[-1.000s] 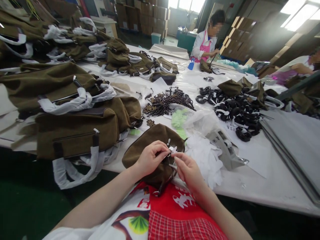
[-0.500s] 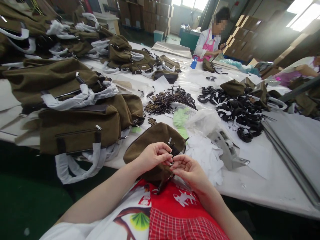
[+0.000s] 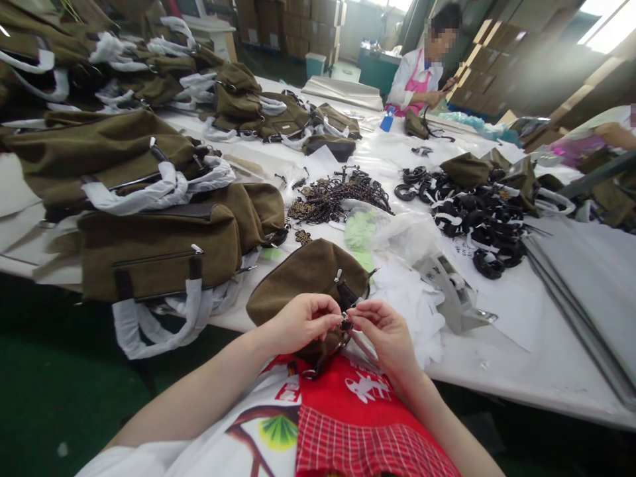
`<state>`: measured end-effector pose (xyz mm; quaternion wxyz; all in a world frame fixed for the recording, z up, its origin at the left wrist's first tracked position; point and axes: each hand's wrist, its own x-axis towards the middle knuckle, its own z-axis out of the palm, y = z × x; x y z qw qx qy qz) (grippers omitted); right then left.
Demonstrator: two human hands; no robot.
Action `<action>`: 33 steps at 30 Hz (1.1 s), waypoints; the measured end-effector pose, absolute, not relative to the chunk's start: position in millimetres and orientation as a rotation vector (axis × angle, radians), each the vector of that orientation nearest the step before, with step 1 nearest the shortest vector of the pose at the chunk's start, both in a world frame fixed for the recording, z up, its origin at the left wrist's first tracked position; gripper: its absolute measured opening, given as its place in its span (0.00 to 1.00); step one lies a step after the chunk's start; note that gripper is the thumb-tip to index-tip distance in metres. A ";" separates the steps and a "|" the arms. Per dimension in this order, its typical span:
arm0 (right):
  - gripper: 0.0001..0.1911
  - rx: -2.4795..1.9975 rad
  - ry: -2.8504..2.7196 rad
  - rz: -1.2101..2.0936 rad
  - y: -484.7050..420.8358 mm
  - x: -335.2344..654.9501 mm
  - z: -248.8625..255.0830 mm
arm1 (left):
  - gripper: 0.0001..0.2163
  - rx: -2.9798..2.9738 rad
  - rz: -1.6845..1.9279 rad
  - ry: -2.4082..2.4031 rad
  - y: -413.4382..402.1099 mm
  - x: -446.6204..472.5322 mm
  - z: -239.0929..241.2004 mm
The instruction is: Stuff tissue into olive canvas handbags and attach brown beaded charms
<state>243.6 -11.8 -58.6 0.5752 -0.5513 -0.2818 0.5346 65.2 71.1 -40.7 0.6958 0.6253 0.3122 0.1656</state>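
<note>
- Canvas, olive-brown, makes up the small bag (image 3: pixel 308 275) that lies at the near edge of the counter (image 3: pixel 521 371), half hanging toward the person's lap; its dark strap end droops over the red apron (image 3: pixel 358 424).
- Left hand (image 3: pixel 298 324) is closed in a pinch, thumb and forefinger meeting on a small dark metal fitting (image 3: pixel 344 322) at the bag's front edge.
- Right hand (image 3: pixel 387 334) is likewise pinched shut on the same fitting from the other side, so the fingertips of both hands nearly touch.
- To do this well, I judge the bag's weight should rest on the counter and lap so the fingers only guide the fitting, not carry the bag.
- Keeping the fitting turned up toward the eyes would help, since it is too small here to tell how it is seated.
- Just beside the right hand lies a heap of white tissue (image 3: pixel 410 308), with a grey tape dispenser (image 3: pixel 450 291) beyond it; both are best kept off the strap.
- To the left sit larger finished bags (image 3: pixel 159 255) with white-wrapped handles.
- Farther on lie a pile of dark chain pieces (image 3: pixel 338 195) and coiled black straps (image 3: pixel 472 218).
- At the far end another person (image 3: pixel 420 83) in pink works on a bag of their own.
</note>
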 end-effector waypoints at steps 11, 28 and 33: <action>0.06 -1.417 -1.089 1.191 -17.2 245.6 -53.6 | 0.06 1.864 0.540 0.807 65.7 67.9 -31.2; 0.02 -1.477 -1.106 1.010 -16.6 244.5 -57.4 | 0.07 2.070 0.642 0.909 54.1 73.6 -33.3; 0.07 -1.476 -0.923 1.189 -17.6 242.3 -63.3 | 0.06 2.044 0.661 0.921 54.8 73.0 -33.5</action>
